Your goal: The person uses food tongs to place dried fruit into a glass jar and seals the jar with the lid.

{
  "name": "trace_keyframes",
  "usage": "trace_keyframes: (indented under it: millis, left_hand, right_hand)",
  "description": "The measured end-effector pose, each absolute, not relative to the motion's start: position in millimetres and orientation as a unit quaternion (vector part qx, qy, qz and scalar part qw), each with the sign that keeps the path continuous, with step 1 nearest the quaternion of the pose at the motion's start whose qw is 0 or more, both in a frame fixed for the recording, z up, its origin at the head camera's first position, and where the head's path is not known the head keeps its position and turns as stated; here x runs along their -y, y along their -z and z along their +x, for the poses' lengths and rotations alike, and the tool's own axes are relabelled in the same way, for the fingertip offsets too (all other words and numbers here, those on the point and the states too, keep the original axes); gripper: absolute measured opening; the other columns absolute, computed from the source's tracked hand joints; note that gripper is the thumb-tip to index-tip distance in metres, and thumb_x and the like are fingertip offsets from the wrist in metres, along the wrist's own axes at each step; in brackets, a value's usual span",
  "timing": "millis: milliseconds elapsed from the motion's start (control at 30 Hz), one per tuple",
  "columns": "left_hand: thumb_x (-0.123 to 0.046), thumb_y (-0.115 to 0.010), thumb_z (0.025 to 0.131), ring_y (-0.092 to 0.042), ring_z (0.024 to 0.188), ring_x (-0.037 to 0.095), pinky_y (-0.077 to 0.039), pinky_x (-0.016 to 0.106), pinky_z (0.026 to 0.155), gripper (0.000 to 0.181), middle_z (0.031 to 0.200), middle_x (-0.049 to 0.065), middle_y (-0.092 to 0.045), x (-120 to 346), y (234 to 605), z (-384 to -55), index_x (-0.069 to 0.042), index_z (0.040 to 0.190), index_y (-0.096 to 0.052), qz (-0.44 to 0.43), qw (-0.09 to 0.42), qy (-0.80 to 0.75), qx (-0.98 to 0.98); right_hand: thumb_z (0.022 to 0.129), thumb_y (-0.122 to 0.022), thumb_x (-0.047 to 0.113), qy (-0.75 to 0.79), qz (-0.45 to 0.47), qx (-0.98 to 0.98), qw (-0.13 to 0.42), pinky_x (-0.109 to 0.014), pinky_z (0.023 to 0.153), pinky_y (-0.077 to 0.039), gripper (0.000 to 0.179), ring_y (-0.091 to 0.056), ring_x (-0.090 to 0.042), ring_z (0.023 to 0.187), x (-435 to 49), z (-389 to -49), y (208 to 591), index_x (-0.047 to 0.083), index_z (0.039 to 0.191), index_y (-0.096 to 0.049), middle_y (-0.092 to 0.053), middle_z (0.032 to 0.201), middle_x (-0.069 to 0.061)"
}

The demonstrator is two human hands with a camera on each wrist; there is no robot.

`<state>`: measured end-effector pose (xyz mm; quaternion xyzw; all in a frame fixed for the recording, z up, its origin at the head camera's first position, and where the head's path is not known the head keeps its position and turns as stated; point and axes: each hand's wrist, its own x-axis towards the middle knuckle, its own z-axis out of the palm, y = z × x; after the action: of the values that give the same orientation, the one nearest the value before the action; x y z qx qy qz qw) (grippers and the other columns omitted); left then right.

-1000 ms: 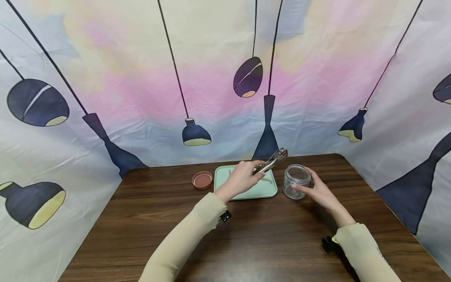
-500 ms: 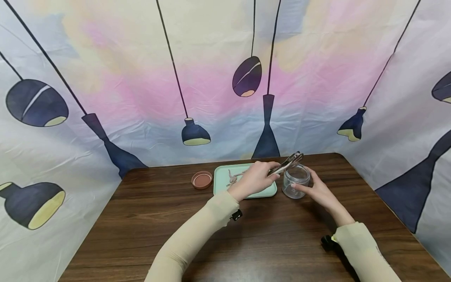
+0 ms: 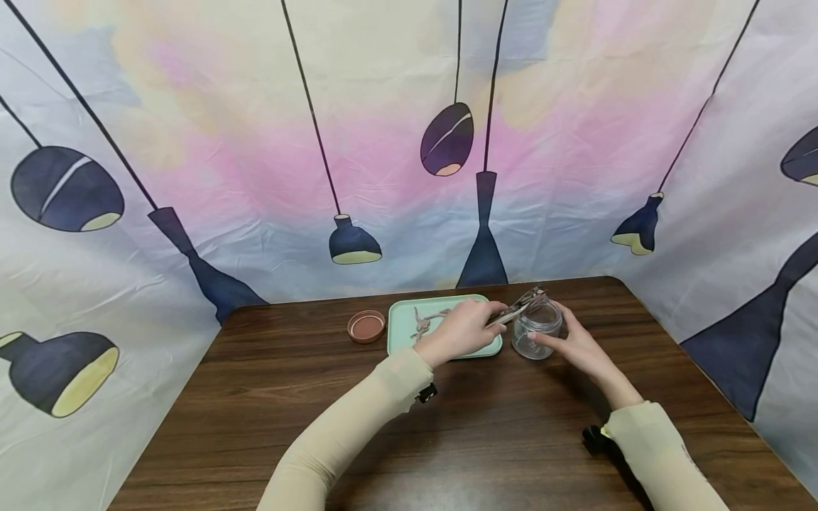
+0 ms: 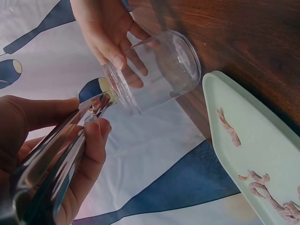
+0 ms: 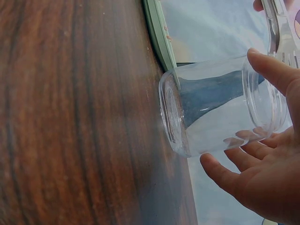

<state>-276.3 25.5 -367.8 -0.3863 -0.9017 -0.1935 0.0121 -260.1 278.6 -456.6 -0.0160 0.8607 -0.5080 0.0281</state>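
My left hand [image 3: 469, 328] grips metal tongs [image 3: 509, 314] and squeezes their arms together between thumb and fingers. A pinkish-brown strip [image 4: 99, 104] is pinched in their tips, right at the mouth of a clear jar [image 3: 532, 346]. The jar stands upright, lidless, on the table, and I see nothing inside it. My right hand [image 3: 584, 349] holds it from the right, thumb on the near side and fingers around the far side. Left of the jar lies a pale green tray [image 3: 400, 342] bearing several more twisted pinkish-brown strips [image 4: 229, 127]. My left hand and wrist hide part of the tray.
A round reddish-brown lid [image 3: 367, 327] lies left of the tray on the dark wooden table [image 3: 307, 411]. A cloth backdrop [image 3: 268, 142] printed with lamps hangs close behind the table's far edge and along its sides.
My left hand has carried the tongs rightward from above the tray to the jar's mouth, and their tips have dipped lower. The right hand and jar have stayed in place.
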Motion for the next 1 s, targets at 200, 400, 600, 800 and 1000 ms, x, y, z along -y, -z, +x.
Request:
trace_keyframes:
  millis: [200,400,600,800,1000]
  left_hand:
    - [-0.022,-0.066,0.100,-0.050,0.055,0.009,-0.040,0.022,0.059,0.038,0.107,0.005,-0.073,-25.9,369.5,-276.0,-0.008,0.136,-0.064,-0.386,0.008,0.179,0.905]
    - [-0.023,-0.066,0.100,-0.053,0.059,0.007,-0.042,0.023,0.062,0.040,0.106,0.006,-0.072,-26.7,367.7,-276.3,-0.008,0.136,-0.063,-0.386,0.001,0.180,0.905]
    - [-0.026,-0.067,0.099,-0.055,0.062,0.008,-0.044,0.024,0.065,0.043,0.108,0.007,-0.073,-27.0,367.3,-277.6,-0.008,0.138,-0.062,-0.383,-0.003,0.182,0.905]
    - [-0.033,-0.068,0.098,-0.066,0.083,0.011,-0.051,0.026,0.075,0.048,0.110,0.005,-0.072,-26.9,368.8,-278.7,-0.009,0.138,-0.062,-0.375,-0.001,0.175,0.910]
    - [-0.042,-0.070,0.095,-0.068,0.104,0.018,-0.053,0.031,0.088,0.058,0.122,0.007,-0.070,-27.8,370.0,-278.1,-0.010,0.142,-0.059,-0.366,-0.003,0.171,0.915]
  right_hand:
    - [0.089,-0.074,0.051,0.509,-0.015,-0.860,0.029,-0.070,0.108,-0.023,0.111,-0.013,-0.051,0.147,-277.9,-260.5,457.8,0.011,0.163,-0.002,-0.014,0.163,-0.029]
    - [0.090,-0.073,0.052,0.505,-0.013,-0.862,0.032,-0.071,0.108,-0.022,0.111,-0.011,-0.052,0.147,-278.4,-260.3,456.9,0.010,0.163,0.000,-0.011,0.163,-0.029]
    - [0.091,-0.072,0.052,0.504,-0.014,-0.863,0.035,-0.070,0.108,-0.023,0.111,-0.012,-0.052,0.147,-278.6,-260.4,456.1,0.011,0.163,0.001,-0.011,0.163,-0.030]
    - [0.091,-0.070,0.054,0.492,-0.011,-0.869,0.041,-0.069,0.109,-0.023,0.115,-0.011,-0.052,0.147,-278.9,-261.3,455.4,0.006,0.162,0.006,-0.005,0.164,-0.030]
    - [0.090,-0.071,0.054,0.493,-0.017,-0.869,0.029,-0.067,0.109,-0.026,0.113,-0.019,-0.051,0.146,-279.1,-261.1,457.3,0.005,0.162,0.001,-0.014,0.162,-0.031]
